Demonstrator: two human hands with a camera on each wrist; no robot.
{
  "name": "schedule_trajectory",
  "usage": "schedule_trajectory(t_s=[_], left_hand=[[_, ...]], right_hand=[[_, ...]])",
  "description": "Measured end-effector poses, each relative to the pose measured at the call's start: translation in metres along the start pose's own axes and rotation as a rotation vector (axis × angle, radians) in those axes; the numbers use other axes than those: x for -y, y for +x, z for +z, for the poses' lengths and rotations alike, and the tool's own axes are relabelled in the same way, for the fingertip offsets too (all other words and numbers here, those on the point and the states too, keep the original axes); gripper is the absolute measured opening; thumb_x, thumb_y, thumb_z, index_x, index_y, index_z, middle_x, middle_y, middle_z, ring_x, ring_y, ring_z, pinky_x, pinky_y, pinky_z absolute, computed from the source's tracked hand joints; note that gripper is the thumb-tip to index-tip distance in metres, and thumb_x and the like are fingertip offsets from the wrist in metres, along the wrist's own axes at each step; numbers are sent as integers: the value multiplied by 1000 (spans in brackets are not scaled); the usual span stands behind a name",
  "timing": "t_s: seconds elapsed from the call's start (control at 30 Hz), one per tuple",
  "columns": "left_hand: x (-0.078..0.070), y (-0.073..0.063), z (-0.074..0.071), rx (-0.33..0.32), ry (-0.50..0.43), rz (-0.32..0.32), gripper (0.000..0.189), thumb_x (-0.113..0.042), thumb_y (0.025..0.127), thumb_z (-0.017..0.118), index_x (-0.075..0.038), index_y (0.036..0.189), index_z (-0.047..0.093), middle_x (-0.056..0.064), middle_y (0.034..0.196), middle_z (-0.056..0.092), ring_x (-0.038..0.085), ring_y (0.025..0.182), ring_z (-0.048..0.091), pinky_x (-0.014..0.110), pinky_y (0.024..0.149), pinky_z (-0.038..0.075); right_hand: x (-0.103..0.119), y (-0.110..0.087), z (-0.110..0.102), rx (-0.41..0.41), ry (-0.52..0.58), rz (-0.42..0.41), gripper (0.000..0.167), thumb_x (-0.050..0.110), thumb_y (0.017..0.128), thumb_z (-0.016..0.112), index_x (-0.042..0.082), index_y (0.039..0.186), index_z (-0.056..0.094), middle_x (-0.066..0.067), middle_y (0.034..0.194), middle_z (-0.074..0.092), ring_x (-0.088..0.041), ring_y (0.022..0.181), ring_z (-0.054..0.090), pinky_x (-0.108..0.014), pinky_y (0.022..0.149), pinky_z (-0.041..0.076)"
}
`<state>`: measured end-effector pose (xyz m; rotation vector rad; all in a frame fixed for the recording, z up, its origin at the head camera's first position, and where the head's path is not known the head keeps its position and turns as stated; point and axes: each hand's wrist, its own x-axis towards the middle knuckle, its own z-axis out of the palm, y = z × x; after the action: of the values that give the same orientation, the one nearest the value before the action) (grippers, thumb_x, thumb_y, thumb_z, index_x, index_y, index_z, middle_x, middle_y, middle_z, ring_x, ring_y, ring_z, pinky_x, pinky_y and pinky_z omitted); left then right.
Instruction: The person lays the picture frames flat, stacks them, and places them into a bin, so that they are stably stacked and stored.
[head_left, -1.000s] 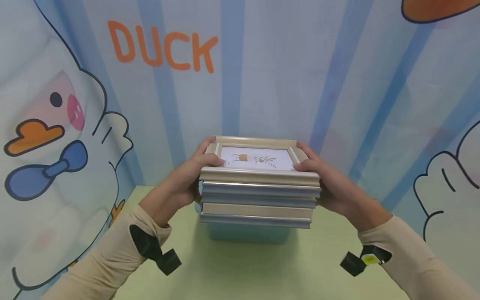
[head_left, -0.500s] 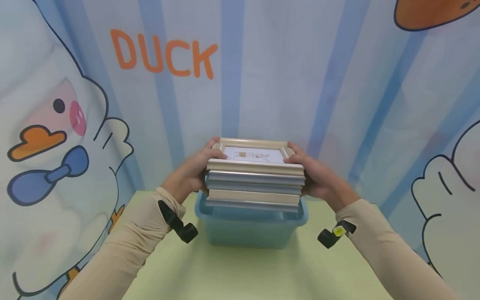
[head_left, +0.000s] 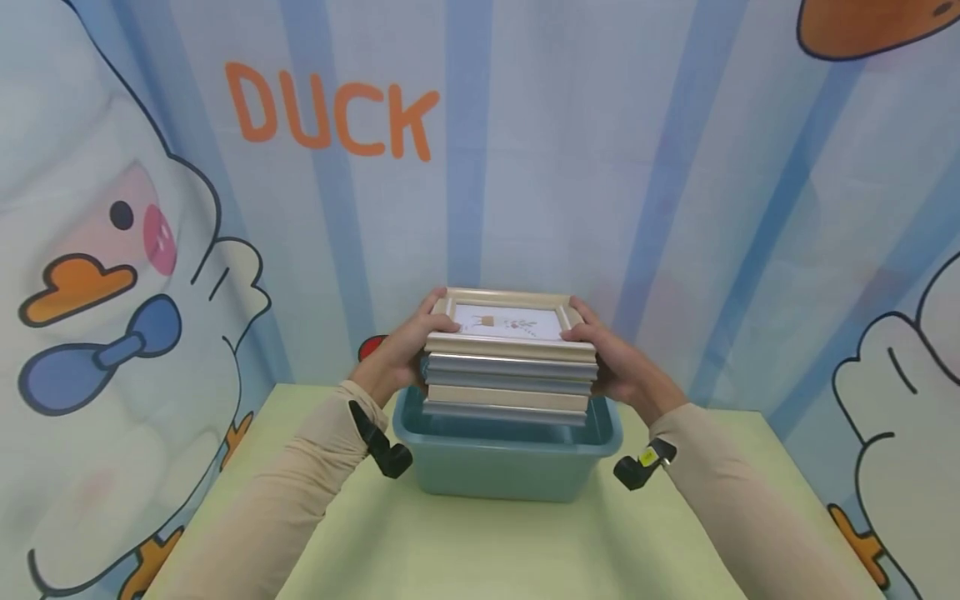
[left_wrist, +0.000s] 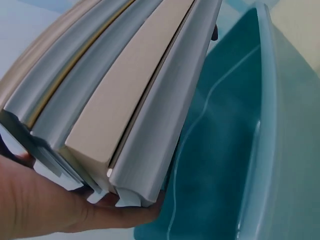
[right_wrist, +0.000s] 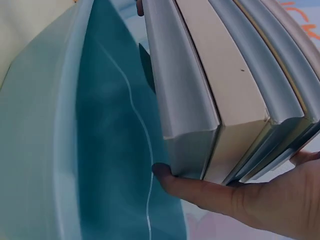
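Note:
A stack of several picture frames (head_left: 512,372), silver-grey and cream, is held level over a teal plastic basin (head_left: 502,471). The top frame (head_left: 510,322) is cream and holds a white print with a small plant drawing. My left hand (head_left: 408,346) grips the stack's left end, thumb on the top frame. At the other end my right hand (head_left: 618,358) grips it in the same way. In the left wrist view, fingers (left_wrist: 125,215) reach under the lowest silver frame (left_wrist: 155,130). The right wrist view shows a finger (right_wrist: 200,192) beneath it too. The basin's inside (right_wrist: 110,140) is partly hidden by the stack.
The basin stands on a pale green table (head_left: 480,550), near its back edge. Behind hangs a blue-striped backdrop (head_left: 555,167) printed with ducks. Something red (head_left: 370,346) shows behind the left wrist. Black camera mounts (head_left: 384,446) sit on both wrists.
Both hands have carried the stack away from the head, down toward the basin. It looks smaller now, and the basin's rim and inside, hidden at first, have come into view.

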<state>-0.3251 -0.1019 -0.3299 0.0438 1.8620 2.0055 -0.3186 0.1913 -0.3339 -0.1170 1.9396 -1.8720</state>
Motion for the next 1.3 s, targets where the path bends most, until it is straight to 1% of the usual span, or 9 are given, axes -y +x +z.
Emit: schedule_trajectory(t_s=[0.13,0.3,0.4,0.53,0.67,0.87,1.03,1.17,1.3], left_hand=[[10,11,-2,-8,-23,17,80,-25,93,54,-51,155,10,7,165,8,44,138,29,72,104,33],[25,25,-2,0,-42,38,81,-20,94,53,-47,157,11,5,166,6,40,142,22,69,110,28],[34,31,-3,-2,-43,38,82,-20,93,54,-46,157,11,5,166,7,40,140,24,69,111,29],[44,36,-5,-11,-55,38,84,-19,91,55,-45,158,11,6,166,9,40,140,25,68,111,29],[52,40,-9,-25,-59,38,84,-18,90,55,-44,158,12,7,166,8,40,141,23,70,113,26],[63,44,-12,-35,-88,7,83,-19,91,56,-43,158,13,8,166,7,40,140,24,67,115,25],[70,46,-13,-43,-98,-19,83,-19,91,56,-43,158,13,9,166,7,40,138,27,64,114,28],[75,49,-14,-41,-96,-31,83,-21,92,57,-42,158,13,12,164,10,40,135,30,60,111,32],[80,50,-14,-35,-100,-38,82,-22,92,56,-41,159,13,14,161,16,38,129,35,52,101,38]], right_hand=[[-9,10,-2,-19,-3,-11,77,34,100,44,53,155,-7,-17,162,14,-31,110,52,-41,77,55],[-25,18,-7,-39,-6,-14,79,32,99,44,50,156,-8,-13,165,5,-37,125,41,-41,82,52],[-32,21,-9,-42,-7,-15,79,31,99,44,49,156,-9,-13,166,4,-38,129,37,-42,84,50],[-40,25,-9,-45,-16,-16,79,31,100,44,47,157,-8,-14,166,5,-38,126,41,-42,83,51],[-46,32,-7,-54,-25,1,79,31,99,44,48,157,-7,-15,165,9,-36,119,47,-41,79,54],[-58,39,-6,-68,-23,30,79,33,98,46,49,157,-5,-14,167,5,-38,122,44,-40,80,52],[-69,44,-7,-77,-10,38,79,33,98,46,48,157,-4,-16,166,7,-36,116,49,-39,78,53],[-74,46,-8,-83,-11,43,80,34,98,47,46,158,-5,-16,167,3,-38,121,47,-40,80,52],[-79,47,-9,-76,-11,45,81,34,98,48,44,158,-5,-19,167,2,-39,125,44,-42,83,51]])
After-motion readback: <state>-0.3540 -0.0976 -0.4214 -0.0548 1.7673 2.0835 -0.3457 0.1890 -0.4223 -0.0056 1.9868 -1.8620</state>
